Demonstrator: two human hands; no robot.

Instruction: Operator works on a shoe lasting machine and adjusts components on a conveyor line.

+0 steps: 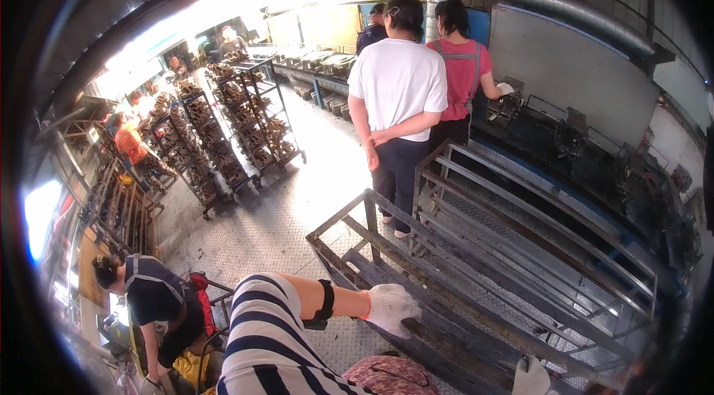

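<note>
My left hand (392, 309), in a white knit glove, reaches from a striped sleeve with a black band at the wrist. Its fingers curl over the near side rail of a long, dark metal rack (461, 294). At the lower edge my right hand (530, 378), gloved in white too, closes on the same rack further right; part of it is cut off by the picture's edge. Several parallel bars run along the rack, with an upright frame of lighter tubing at its far side.
Just beyond the rack stands a person in a white shirt (398, 86), beside a person in pink (465, 64) at a dark workbench (565, 149). Wheeled racks of metal parts (249, 116) stand far left. A person in dark clothes (152, 294) bends at the near left.
</note>
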